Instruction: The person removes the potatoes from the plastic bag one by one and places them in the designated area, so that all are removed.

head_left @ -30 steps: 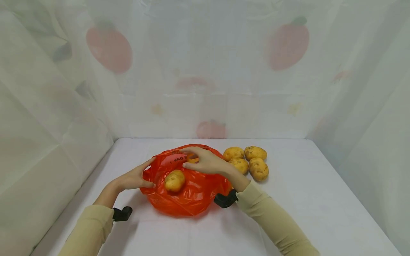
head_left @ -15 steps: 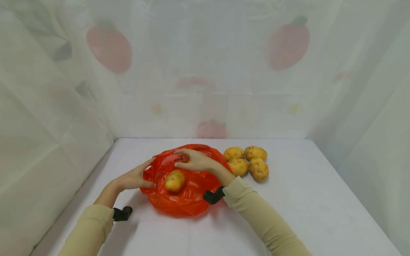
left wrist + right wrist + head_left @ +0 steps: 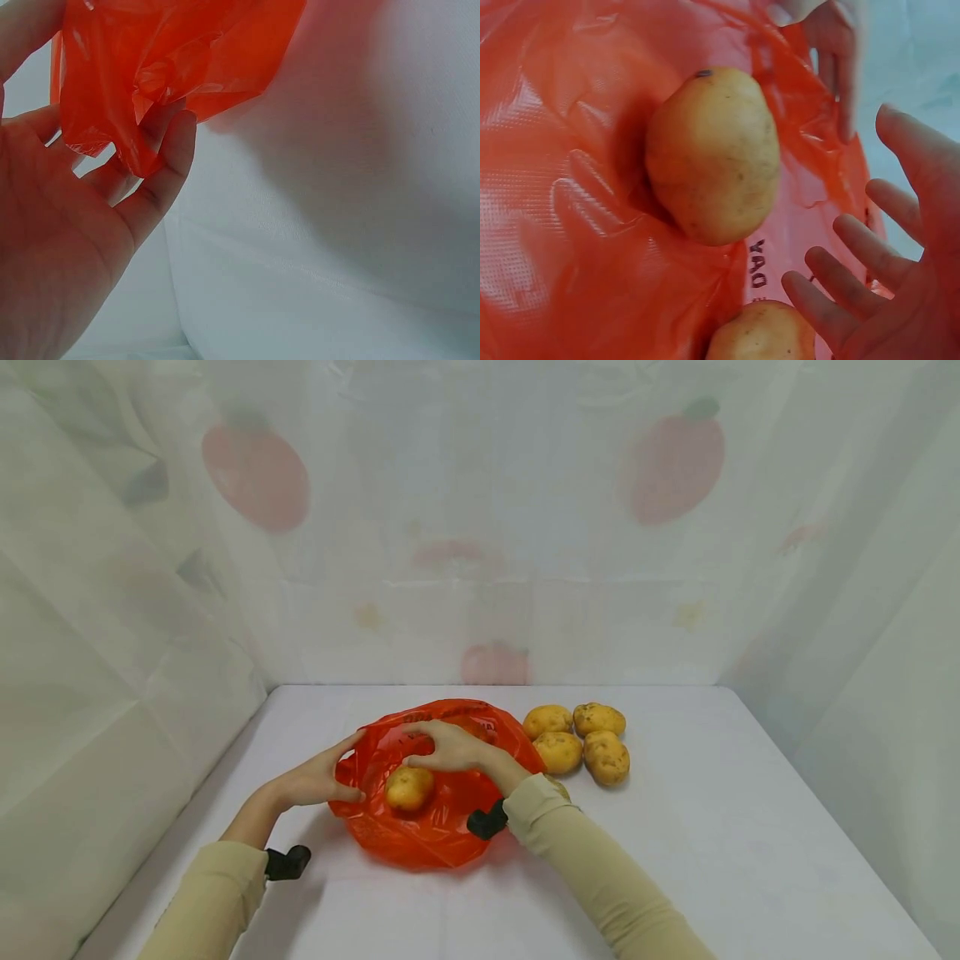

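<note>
A red plastic bag [image 3: 420, 839] lies spread on the table, one potato [image 3: 408, 788] resting on its film. The left hand [image 3: 313, 779] grips the bag's left edge; the left wrist view shows its fingers [image 3: 177, 142] curled round the bunched film [image 3: 150, 75]. Over the bag, just behind that potato, hovers the right hand [image 3: 453, 748], fingers spread and nothing held. The right wrist view shows the potato [image 3: 714, 157] beside the open palm [image 3: 900, 277], and a second potato [image 3: 761, 334] at the lower edge, also on the bag.
Right of the bag several potatoes [image 3: 606, 758] sit grouped on the white table [image 3: 712, 827]; another potato [image 3: 558, 787] is partly hidden by the right sleeve. Pale printed sheets [image 3: 480, 510] stand behind and at both sides.
The right hand has moved left across the bag, then nearer to the potato on it; more of the bag's back part shows. The left hand keeps its place.
</note>
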`<state>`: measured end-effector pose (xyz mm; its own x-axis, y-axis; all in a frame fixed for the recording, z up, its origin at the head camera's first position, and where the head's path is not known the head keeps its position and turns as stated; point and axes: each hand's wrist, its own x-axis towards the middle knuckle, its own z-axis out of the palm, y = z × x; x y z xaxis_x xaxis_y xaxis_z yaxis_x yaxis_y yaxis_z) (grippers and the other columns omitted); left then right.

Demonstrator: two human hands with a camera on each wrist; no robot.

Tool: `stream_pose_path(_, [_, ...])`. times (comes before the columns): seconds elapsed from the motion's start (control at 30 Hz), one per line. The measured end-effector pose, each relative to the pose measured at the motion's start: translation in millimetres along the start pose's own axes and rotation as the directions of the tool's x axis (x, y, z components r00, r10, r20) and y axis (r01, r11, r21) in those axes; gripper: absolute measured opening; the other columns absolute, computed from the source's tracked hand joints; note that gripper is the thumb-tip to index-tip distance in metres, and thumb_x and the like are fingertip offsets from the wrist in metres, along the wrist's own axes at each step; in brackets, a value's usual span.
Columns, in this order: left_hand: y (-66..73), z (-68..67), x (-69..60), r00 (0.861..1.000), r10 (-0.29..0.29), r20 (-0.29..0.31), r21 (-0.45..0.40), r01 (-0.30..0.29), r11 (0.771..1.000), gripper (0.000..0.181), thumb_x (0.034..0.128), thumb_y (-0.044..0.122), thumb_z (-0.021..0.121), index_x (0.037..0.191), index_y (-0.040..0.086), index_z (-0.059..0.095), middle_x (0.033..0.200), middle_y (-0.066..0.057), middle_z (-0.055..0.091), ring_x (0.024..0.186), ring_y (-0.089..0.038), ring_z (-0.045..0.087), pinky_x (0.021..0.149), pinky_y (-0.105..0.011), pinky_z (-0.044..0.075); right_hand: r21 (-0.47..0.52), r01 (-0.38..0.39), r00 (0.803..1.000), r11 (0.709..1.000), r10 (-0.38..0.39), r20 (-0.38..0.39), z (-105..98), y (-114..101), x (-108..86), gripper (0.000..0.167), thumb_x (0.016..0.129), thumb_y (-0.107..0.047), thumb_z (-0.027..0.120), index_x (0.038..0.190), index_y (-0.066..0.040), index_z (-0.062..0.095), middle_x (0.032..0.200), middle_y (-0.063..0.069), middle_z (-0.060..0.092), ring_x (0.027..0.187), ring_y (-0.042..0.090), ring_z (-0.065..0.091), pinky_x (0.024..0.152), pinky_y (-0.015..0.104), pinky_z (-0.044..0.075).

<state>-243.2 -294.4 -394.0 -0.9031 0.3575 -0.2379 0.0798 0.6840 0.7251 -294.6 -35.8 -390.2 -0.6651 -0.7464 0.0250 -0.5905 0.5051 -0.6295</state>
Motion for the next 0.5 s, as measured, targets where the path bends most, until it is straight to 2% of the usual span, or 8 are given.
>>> stream_pose_path(0.13, [-0.6, 0.1, 0.1, 1.0, 0.003, -0.001, -0.008, -0.003, 1.0, 0.098, 0.0758, 0.019, 0.073, 0.149, 0.019, 0.008, 0.149, -0.017, 0.021, 0.129, -0.039, 0.031, 0.093, -0.055, 0.042, -0.019, 0.039, 0.999, 0.999, -0.038, 0.025, 6, 3, 3.0, 0.056, 0.087, -0.039, 0.061, 0.137, -0.024, 0.042, 0.139, -0.003, 0.044, 0.127, 0.017, 0.041, 0.103, 0.034, 0.038])
stream_pose_path(0.23, [-0.6, 0.3, 0.1, 1.0, -0.001, 0.0, -0.009, 0.001, 1.0, 0.098, 0.0757, 0.019, 0.073, 0.149, 0.018, 0.008, 0.149, -0.017, 0.02, 0.129, -0.039, 0.03, 0.093, -0.055, 0.042, -0.021, 0.056, 0.997, 0.998, -0.055, 0.049, 10, 5, 3.5, 0.058, 0.087, -0.039, 0.06, 0.139, -0.019, 0.041, 0.14, 0.0, 0.044, 0.127, 0.019, 0.041, 0.103, 0.034, 0.038])
stream_pose_path(0.37, [-0.8, 0.4, 0.2, 1.0, -0.006, 0.0, -0.001, 0.006, 1.0, 0.098, 0.0757, 0.019, 0.073, 0.149, 0.018, 0.008, 0.149, -0.018, 0.02, 0.13, -0.04, 0.027, 0.094, -0.056, 0.041, -0.033, 0.034, 0.996, 0.999, -0.031, 0.081, 15, 6, 3.2, 0.061, 0.088, -0.039, 0.059, 0.141, -0.016, 0.038, 0.141, 0.003, 0.042, 0.129, 0.021, 0.038, 0.104, 0.035, 0.036])
stream_pose_path(0.5, [-1.2, 0.2, 0.3, 1.0, -0.008, -0.001, 0.01, 0.008, 1.0, 0.098, 0.0757, 0.02, 0.073, 0.149, 0.018, 0.008, 0.149, -0.018, 0.02, 0.131, -0.041, 0.026, 0.095, -0.057, 0.04, -0.049, 0.004, 0.994, 0.999, 0.001, 0.106, 20, 7, 3.4, 0.064, 0.087, -0.041, 0.06, 0.142, -0.016, 0.037, 0.143, 0.001, 0.038, 0.131, 0.016, 0.034, 0.106, 0.033, 0.034])
